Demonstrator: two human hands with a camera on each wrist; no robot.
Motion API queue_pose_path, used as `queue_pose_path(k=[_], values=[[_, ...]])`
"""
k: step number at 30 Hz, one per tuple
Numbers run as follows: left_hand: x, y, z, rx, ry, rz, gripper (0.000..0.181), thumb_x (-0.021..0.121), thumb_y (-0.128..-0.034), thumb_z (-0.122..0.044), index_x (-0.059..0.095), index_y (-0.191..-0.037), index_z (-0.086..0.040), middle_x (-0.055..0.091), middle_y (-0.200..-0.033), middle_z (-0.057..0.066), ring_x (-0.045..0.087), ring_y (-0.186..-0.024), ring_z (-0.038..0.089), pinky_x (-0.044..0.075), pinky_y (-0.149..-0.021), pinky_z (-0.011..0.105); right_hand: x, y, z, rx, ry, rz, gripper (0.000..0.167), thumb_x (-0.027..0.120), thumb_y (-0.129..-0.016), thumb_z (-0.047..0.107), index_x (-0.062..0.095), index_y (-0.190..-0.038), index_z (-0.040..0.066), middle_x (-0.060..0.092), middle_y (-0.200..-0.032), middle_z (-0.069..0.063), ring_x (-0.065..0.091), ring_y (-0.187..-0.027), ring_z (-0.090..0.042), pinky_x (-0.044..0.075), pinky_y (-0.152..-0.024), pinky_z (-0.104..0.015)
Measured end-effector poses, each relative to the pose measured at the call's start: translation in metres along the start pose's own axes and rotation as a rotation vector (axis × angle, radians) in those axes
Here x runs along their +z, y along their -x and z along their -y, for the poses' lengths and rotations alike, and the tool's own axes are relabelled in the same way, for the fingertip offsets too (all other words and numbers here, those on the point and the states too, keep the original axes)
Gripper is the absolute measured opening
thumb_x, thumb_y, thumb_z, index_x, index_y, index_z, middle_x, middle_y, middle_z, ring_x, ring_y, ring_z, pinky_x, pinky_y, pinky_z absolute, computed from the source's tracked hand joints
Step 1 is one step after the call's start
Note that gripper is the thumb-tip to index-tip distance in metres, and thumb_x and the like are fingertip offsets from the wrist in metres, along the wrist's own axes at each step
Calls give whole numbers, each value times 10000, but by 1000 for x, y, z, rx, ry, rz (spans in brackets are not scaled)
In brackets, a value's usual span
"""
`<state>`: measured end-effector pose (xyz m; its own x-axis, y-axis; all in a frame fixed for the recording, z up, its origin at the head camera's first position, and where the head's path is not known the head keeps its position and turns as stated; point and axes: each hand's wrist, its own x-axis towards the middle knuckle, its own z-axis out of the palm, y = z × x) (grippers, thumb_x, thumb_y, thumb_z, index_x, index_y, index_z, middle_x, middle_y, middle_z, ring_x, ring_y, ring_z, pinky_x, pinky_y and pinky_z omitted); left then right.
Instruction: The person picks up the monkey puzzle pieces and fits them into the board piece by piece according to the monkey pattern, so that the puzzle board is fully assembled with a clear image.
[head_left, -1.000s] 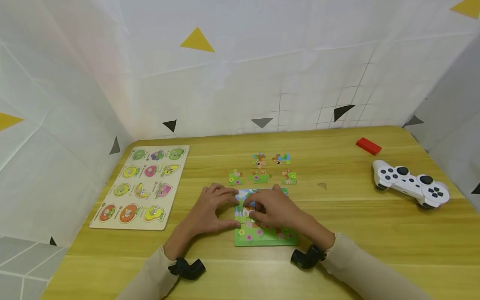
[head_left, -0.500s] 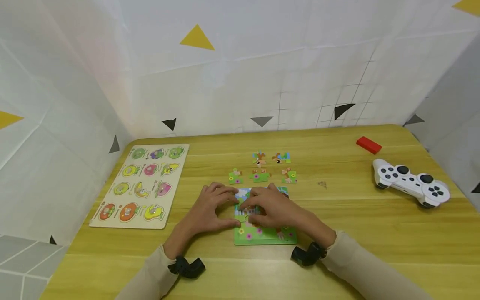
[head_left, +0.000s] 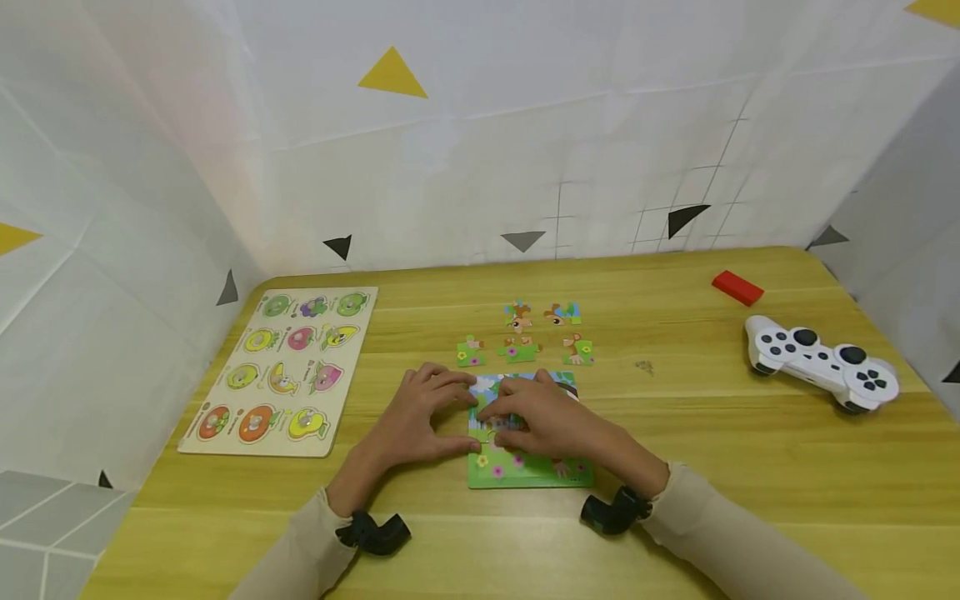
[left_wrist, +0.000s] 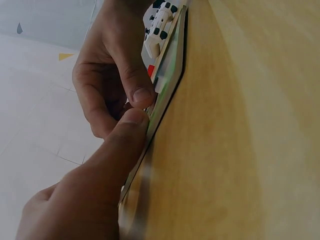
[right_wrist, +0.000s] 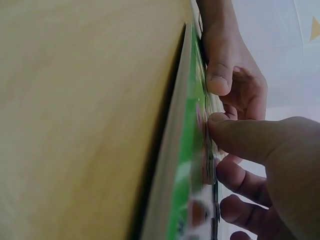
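A green-bordered puzzle board (head_left: pixel 532 477) lies flat before the person, partly covered by the right hand. At its left edge, the left hand (head_left: pixel 420 419) rests thumb and fingertips wide apart on the border, with nothing pinched between them. The right hand (head_left: pixel 551 417) is bent over the board's middle, thumb and fingertips on a castle-picture piece (head_left: pixel 504 422) that they partly hide. In the right wrist view, the right thumb (right_wrist: pixel 240 137) touches the pieces near the left thumb (right_wrist: pixel 219 82). The left wrist view shows both thumbs close together at the board.
Several loose puzzle pieces (head_left: pixel 520 350) lie in two rows behind the board. A fruit board (head_left: pixel 341 408) lies at the left. On the right are a white game controller (head_left: pixel 813 364) and a red block (head_left: pixel 737 287). White cloth (head_left: pixel 465 183) stands behind the table.
The right hand has shifted slightly left over the board, its fingertips moving nearer the left side. The left hand stays at the board's edge.
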<state>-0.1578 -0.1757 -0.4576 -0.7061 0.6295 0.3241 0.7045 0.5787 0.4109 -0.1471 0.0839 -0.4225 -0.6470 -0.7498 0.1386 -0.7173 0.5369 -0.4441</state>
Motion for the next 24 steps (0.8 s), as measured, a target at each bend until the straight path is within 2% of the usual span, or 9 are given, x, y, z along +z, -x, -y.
queue_pose_path(k=[8,24], values=[[1,0,2,7,-18,-7,309,705,-897,-532,698,-1122,-319,623,-1389,-83,503,-1241,143,358,-956,439,-1,0,0,14,-29,5,276,763,-917,310,766,-1188,255,556,-851,59,369,-685,-27,204,-729,-330],[1,0,1,16,-12,-7,283,708,-903,-497,697,-1117,-313,624,-1390,-72,506,-1229,159,359,-948,442,-1,0,-1,-10,-20,5,308,773,-905,326,750,-1207,267,555,-860,73,365,-713,-35,203,-736,-332]])
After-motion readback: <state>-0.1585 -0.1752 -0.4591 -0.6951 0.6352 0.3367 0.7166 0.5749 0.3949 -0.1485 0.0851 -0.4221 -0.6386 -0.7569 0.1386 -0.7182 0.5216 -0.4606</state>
